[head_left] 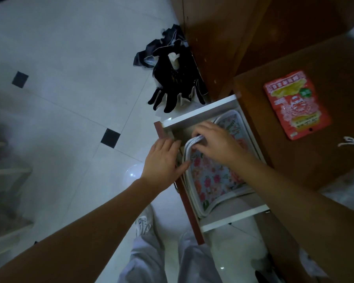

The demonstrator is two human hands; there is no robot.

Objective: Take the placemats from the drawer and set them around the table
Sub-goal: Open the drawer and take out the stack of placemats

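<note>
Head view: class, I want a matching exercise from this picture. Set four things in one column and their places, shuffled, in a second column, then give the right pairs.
Things
1. placemats
2. red packet
3. black glove
4. right hand

Places
A. on the floor
B. holding a placemat corner
C. in the open drawer
D. on the wooden top

Pairs: 1-C, 2-D, 3-A, 4-B
</note>
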